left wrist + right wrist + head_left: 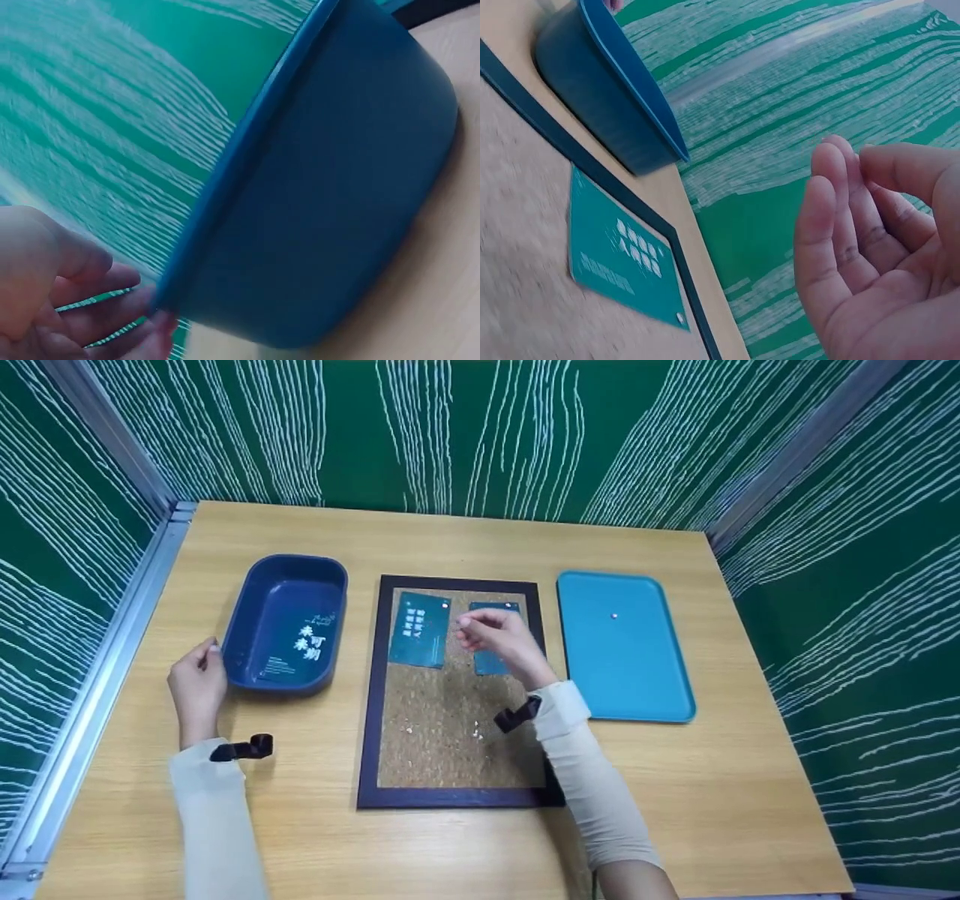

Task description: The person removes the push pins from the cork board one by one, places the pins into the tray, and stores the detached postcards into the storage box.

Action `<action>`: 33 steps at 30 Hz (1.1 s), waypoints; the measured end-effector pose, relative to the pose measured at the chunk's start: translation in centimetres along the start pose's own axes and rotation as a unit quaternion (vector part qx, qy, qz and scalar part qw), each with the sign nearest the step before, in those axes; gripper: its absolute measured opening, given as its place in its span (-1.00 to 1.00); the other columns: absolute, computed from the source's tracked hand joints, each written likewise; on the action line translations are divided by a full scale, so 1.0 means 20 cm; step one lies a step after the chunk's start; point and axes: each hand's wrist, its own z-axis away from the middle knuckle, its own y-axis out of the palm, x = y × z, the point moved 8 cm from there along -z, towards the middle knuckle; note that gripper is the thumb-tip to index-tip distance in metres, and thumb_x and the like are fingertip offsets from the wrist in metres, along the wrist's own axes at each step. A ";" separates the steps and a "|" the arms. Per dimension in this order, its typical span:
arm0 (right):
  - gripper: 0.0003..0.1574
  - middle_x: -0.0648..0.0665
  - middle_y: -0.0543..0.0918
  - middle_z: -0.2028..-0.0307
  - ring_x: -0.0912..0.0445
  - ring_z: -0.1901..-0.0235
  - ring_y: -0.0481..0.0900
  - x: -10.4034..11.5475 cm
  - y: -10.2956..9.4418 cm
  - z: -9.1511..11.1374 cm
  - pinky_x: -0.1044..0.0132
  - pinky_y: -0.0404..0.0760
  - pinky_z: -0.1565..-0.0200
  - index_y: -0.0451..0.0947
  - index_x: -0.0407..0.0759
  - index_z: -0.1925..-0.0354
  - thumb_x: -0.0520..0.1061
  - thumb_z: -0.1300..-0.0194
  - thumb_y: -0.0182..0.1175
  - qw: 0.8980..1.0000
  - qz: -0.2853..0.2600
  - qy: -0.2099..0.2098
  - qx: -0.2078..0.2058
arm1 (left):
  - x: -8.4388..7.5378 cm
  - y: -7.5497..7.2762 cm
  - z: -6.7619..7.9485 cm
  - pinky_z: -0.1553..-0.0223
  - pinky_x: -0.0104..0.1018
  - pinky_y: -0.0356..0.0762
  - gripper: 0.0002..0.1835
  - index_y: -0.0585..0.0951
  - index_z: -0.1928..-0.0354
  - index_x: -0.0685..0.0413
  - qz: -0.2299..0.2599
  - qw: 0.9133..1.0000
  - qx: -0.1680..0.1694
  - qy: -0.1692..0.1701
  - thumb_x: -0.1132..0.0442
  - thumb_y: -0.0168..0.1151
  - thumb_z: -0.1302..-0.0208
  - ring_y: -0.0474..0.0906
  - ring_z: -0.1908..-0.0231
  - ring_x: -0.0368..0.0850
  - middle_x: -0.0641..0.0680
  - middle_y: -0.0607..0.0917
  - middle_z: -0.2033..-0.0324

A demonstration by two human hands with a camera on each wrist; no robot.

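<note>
Hovering right hand (504, 642): hangs over the corkboard (420, 701), thumb and fingertips drawn narrowly together; I cannot tell whether anything small sits between them. A tiny piece held that lightly could slip and get lost against the cork.
Left card (420, 631): lies on the board's upper left, a pale pin (445, 605) at its top right corner. If that pin alone holds it, a brush of the fingers could swivel it askew.
Right card (491, 664): on the board's upper right, partly behind the hand; working blind there risks a crooked placing.
Pale bits (477, 729): loose-looking on the lower cork, near the dark wrist band (517, 715); a dropped forearm could scatter them, or prick the skin if they are pins.
Left hand (198, 681): fingers loosely bent at the rim of the blue bin (322, 195), thumb off it; a careless push could shift the bin and its printed card (292, 656).
</note>
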 end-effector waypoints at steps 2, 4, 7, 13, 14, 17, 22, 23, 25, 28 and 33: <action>-0.59 -0.28 0.71 0.23 -0.01 0.29 0.70 0.00 -0.06 0.01 0.22 0.70 0.15 0.62 -0.30 0.05 0.00 -0.32 0.23 1.000 0.000 -0.009 -0.010 | -0.09 0.00 0.04 -0.43 -0.13 0.14 -0.52 0.34 -0.36 0.20 -0.017 0.999 -0.018 0.043 0.17 -0.18 -0.49 0.18 -0.41 0.05 0.18 0.33 -0.37; -0.61 -0.22 0.72 0.29 0.03 0.33 0.70 0.01 -0.12 0.02 0.20 0.70 0.16 0.61 -0.33 0.05 -0.04 -0.32 0.22 1.000 -0.008 -0.017 -0.019 | -0.18 0.00 0.09 -0.45 -0.11 0.07 -0.51 0.34 -0.35 0.25 -0.033 0.995 -0.036 0.092 0.17 -0.15 -0.49 0.15 -0.43 0.09 0.22 0.30 -0.38; -0.57 -0.13 0.72 0.34 0.07 0.35 0.68 0.00 -0.21 0.03 0.23 0.70 0.18 0.57 -0.42 0.03 -0.08 -0.32 0.23 0.999 -0.022 -0.020 -0.032 | -0.32 0.03 0.17 -0.47 -0.08 0.03 -0.50 0.35 -0.33 0.30 -0.061 0.984 -0.059 0.156 0.15 -0.10 -0.48 0.13 -0.44 0.13 0.27 0.29 -0.39; -0.50 -0.10 0.71 0.35 0.14 0.38 0.66 -0.03 -0.39 0.03 0.32 0.69 0.23 0.52 -0.49 -0.01 -0.09 -0.29 0.26 0.997 -0.025 0.000 -0.070 | -0.57 0.25 0.34 -0.49 0.03 -0.13 -0.46 0.25 -0.40 0.28 -0.126 0.957 -0.031 0.259 0.14 -0.10 -0.50 0.00 -0.47 0.22 0.29 0.19 -0.43; -0.51 -0.09 0.71 0.35 0.16 0.39 0.66 -0.03 -0.41 0.03 0.30 0.69 0.21 0.54 -0.47 -0.01 -0.08 -0.29 0.25 0.997 -0.022 0.004 -0.074 | -0.61 0.30 0.37 -0.49 0.05 -0.16 -0.45 0.23 -0.40 0.29 -0.130 0.952 -0.021 0.277 0.15 -0.09 -0.49 -0.02 -0.47 0.24 0.31 0.17 -0.43; -0.53 -0.07 0.71 0.35 0.16 0.38 0.65 -0.05 -0.49 0.03 0.28 0.69 0.18 0.55 -0.43 0.00 -0.07 -0.30 0.24 0.996 -0.013 0.012 -0.085 | -0.74 0.49 0.47 -0.48 0.12 -0.16 -0.41 0.17 -0.43 0.29 -0.168 0.933 0.017 0.317 0.13 -0.08 -0.49 -0.04 -0.46 0.28 0.34 0.15 -0.43; -0.49 -0.02 0.71 0.34 0.13 0.32 0.67 -0.10 -0.59 0.01 0.35 0.68 0.18 0.53 -0.41 -0.04 -0.03 -0.31 0.24 0.994 -0.001 0.034 -0.105 | -0.86 0.85 0.59 -0.46 0.14 -0.15 -0.33 0.07 -0.47 0.24 -0.237 0.902 0.104 0.344 0.02 -0.11 -0.49 -0.10 -0.48 0.24 0.30 0.04 -0.46; -0.48 -0.01 0.71 0.33 0.13 0.30 0.67 -0.12 -0.61 0.01 0.35 0.68 0.17 0.54 -0.41 -0.05 -0.03 -0.31 0.24 0.993 0.001 0.040 -0.109 | -0.87 0.92 0.61 -0.46 0.14 -0.15 -0.33 0.07 -0.47 0.24 -0.249 0.896 0.120 0.347 0.00 -0.12 -0.49 -0.11 -0.48 0.23 0.29 0.04 -0.47; -0.50 -0.01 0.72 0.31 0.12 0.27 0.66 -0.14 -0.63 0.00 0.36 0.68 0.17 0.55 -0.38 -0.05 -0.03 -0.31 0.24 0.992 0.007 0.052 -0.117 | -0.88 1.04 0.64 -0.46 0.10 -0.18 -0.31 0.03 -0.48 0.21 -0.272 0.884 0.152 0.348 -0.06 -0.17 -0.50 -0.16 -0.49 0.20 0.25 -0.03 -0.48; -0.51 -0.01 0.70 0.28 0.12 0.25 0.65 -0.16 -0.66 -0.01 0.35 0.67 0.13 0.55 -0.35 -0.06 -0.03 -0.30 0.24 0.990 0.012 0.065 -0.127 | -0.89 1.20 0.68 -0.46 0.07 -0.21 -0.30 0.02 -0.49 0.20 -0.297 0.869 0.181 0.352 -0.09 -0.24 -0.50 -0.19 -0.50 0.16 0.23 -0.07 -0.49; -0.47 -0.05 0.68 0.25 0.13 0.27 0.64 -0.18 -0.70 -0.05 0.31 0.66 0.09 0.53 -0.37 -0.08 -0.03 -0.27 0.28 0.987 0.011 0.073 -0.146 | -0.89 1.41 0.74 -0.47 0.03 -0.20 -0.31 -0.01 -0.49 0.21 -0.306 0.851 0.225 0.363 -0.07 -0.28 -0.52 -0.22 -0.50 0.12 0.21 -0.11 -0.50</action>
